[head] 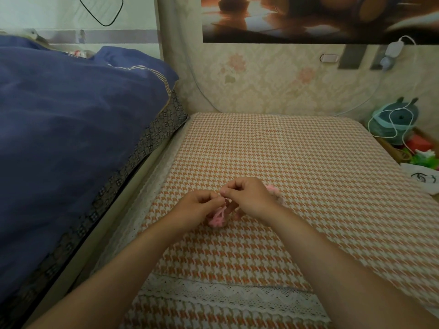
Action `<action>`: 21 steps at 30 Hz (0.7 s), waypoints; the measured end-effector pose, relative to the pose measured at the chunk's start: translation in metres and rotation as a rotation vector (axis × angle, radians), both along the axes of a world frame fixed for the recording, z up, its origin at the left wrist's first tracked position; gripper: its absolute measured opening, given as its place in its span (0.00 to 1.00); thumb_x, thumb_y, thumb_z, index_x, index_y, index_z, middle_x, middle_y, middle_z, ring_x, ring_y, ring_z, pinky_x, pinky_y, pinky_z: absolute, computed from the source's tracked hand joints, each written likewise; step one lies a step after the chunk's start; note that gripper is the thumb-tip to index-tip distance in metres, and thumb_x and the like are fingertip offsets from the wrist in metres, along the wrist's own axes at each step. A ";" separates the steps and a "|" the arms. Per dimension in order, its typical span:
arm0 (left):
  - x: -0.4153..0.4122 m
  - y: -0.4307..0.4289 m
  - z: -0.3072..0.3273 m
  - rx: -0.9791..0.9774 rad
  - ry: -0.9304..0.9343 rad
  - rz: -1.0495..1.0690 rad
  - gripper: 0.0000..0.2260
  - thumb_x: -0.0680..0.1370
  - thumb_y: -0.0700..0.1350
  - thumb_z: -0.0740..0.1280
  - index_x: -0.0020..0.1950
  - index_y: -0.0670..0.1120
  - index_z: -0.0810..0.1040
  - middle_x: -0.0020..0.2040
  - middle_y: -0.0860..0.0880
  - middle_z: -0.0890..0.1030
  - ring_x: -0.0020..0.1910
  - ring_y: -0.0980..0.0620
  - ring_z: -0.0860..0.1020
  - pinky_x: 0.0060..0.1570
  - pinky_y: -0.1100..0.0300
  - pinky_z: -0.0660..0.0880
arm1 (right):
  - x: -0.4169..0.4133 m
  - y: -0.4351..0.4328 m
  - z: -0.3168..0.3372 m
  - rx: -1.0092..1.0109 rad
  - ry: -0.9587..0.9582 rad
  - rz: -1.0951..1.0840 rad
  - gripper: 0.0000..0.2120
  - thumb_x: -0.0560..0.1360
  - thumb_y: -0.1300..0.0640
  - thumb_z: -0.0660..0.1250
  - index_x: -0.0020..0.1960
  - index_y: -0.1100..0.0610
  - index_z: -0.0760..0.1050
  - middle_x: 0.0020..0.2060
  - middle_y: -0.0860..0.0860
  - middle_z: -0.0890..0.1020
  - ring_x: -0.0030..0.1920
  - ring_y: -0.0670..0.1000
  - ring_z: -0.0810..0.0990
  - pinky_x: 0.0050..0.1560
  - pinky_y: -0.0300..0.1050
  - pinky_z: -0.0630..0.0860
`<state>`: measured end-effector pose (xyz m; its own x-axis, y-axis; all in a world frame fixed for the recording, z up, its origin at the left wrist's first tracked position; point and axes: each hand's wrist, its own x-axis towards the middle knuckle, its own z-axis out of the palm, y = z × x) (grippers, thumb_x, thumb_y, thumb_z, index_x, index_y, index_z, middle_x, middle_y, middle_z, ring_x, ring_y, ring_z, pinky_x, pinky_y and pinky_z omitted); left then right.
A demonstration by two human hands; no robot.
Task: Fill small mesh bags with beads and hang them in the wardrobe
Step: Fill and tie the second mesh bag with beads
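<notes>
A small pink mesh bag (217, 219) rests on the orange houndstooth tablecloth (297, 167), partly hidden under my hands. My left hand (198, 206) pinches the bag's pink drawstring at its top. My right hand (248, 198) pinches the same string just above, fingers curled, and the two hands touch. A second pink item (273, 189) peeks out from behind my right hand; most of it is hidden. No beads show.
A bed with a dark blue duvet (71, 119) runs along the left. At the far right a basket holds a teal plush (394, 119), white cables and green items. A white cloth (422, 179) lies on the table's right edge. A wallpapered wall stands behind.
</notes>
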<state>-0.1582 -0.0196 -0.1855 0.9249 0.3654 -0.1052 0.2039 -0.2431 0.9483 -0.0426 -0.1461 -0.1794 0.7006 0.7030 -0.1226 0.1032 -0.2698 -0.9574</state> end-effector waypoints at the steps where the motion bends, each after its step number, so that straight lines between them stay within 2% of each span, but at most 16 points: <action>1: 0.001 0.000 0.001 -0.011 0.009 0.005 0.10 0.80 0.46 0.67 0.42 0.44 0.83 0.38 0.47 0.83 0.38 0.55 0.79 0.44 0.61 0.75 | 0.000 0.001 0.000 -0.008 -0.017 0.004 0.05 0.80 0.58 0.70 0.47 0.57 0.83 0.42 0.56 0.86 0.35 0.54 0.86 0.27 0.43 0.78; 3: 0.003 0.001 0.001 -0.049 0.018 0.016 0.09 0.79 0.47 0.68 0.44 0.46 0.85 0.43 0.47 0.86 0.41 0.54 0.82 0.47 0.61 0.77 | -0.001 0.004 -0.002 -0.037 -0.075 0.006 0.05 0.79 0.56 0.70 0.47 0.55 0.84 0.40 0.53 0.87 0.37 0.53 0.86 0.31 0.44 0.81; 5: 0.005 0.002 0.001 -0.084 0.030 0.024 0.08 0.79 0.47 0.68 0.47 0.46 0.86 0.43 0.46 0.86 0.39 0.54 0.81 0.44 0.62 0.77 | 0.000 0.006 -0.005 -0.049 -0.103 -0.017 0.05 0.78 0.55 0.71 0.49 0.54 0.85 0.42 0.51 0.87 0.41 0.52 0.86 0.38 0.46 0.84; 7: 0.007 0.001 -0.001 -0.139 0.027 0.067 0.09 0.79 0.46 0.68 0.47 0.43 0.86 0.39 0.45 0.84 0.34 0.54 0.77 0.38 0.63 0.76 | 0.001 0.008 -0.006 -0.011 -0.032 -0.046 0.05 0.80 0.55 0.69 0.50 0.53 0.84 0.44 0.53 0.87 0.35 0.53 0.84 0.31 0.46 0.81; 9: 0.007 0.000 -0.004 -0.223 0.033 0.141 0.09 0.78 0.46 0.70 0.47 0.41 0.86 0.38 0.46 0.83 0.32 0.54 0.75 0.34 0.64 0.75 | 0.003 0.007 -0.004 -0.006 -0.018 -0.042 0.06 0.80 0.56 0.67 0.49 0.52 0.83 0.43 0.52 0.85 0.30 0.51 0.80 0.27 0.43 0.76; 12: 0.008 0.001 -0.008 -0.310 0.063 0.189 0.09 0.77 0.46 0.71 0.48 0.41 0.86 0.39 0.45 0.84 0.32 0.53 0.77 0.39 0.58 0.79 | 0.003 0.001 0.001 -0.077 -0.044 0.113 0.06 0.78 0.59 0.69 0.50 0.54 0.85 0.33 0.45 0.84 0.31 0.46 0.79 0.28 0.39 0.75; 13: 0.008 0.002 -0.009 -0.314 0.066 0.190 0.09 0.77 0.46 0.71 0.49 0.40 0.86 0.39 0.45 0.84 0.32 0.53 0.78 0.39 0.58 0.79 | 0.002 0.000 0.001 -0.109 -0.048 0.164 0.06 0.77 0.59 0.71 0.51 0.55 0.85 0.33 0.47 0.85 0.33 0.47 0.80 0.30 0.39 0.76; 15: 0.007 0.003 -0.009 -0.308 0.054 0.197 0.10 0.78 0.46 0.70 0.49 0.40 0.85 0.38 0.46 0.84 0.32 0.54 0.79 0.36 0.61 0.79 | -0.001 -0.002 0.002 -0.146 -0.039 0.211 0.06 0.75 0.59 0.74 0.52 0.57 0.86 0.40 0.56 0.87 0.37 0.51 0.83 0.35 0.42 0.80; 16: 0.007 0.004 -0.009 -0.301 0.042 0.200 0.10 0.78 0.45 0.70 0.48 0.39 0.85 0.37 0.46 0.84 0.31 0.55 0.79 0.35 0.62 0.79 | -0.002 -0.002 0.002 -0.151 -0.033 0.209 0.06 0.75 0.59 0.75 0.51 0.58 0.86 0.40 0.58 0.87 0.36 0.51 0.84 0.34 0.42 0.81; 19: 0.007 0.005 -0.008 -0.257 0.016 0.190 0.10 0.78 0.44 0.70 0.50 0.37 0.85 0.40 0.44 0.85 0.31 0.55 0.79 0.35 0.62 0.79 | -0.003 -0.001 0.000 -0.160 -0.031 0.126 0.06 0.75 0.57 0.75 0.46 0.60 0.86 0.30 0.54 0.80 0.27 0.45 0.79 0.29 0.39 0.79; 21: 0.007 0.005 -0.008 -0.239 0.000 0.202 0.10 0.78 0.44 0.70 0.49 0.37 0.85 0.39 0.45 0.84 0.31 0.55 0.80 0.33 0.62 0.79 | -0.002 0.001 -0.004 -0.134 0.040 0.083 0.07 0.75 0.57 0.76 0.45 0.62 0.85 0.30 0.55 0.78 0.27 0.48 0.77 0.34 0.45 0.82</action>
<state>-0.1509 -0.0146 -0.1933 0.8362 0.5066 -0.2101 0.2251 0.0322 0.9738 -0.0446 -0.1455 -0.1830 0.6334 0.7336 -0.2462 0.0926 -0.3878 -0.9171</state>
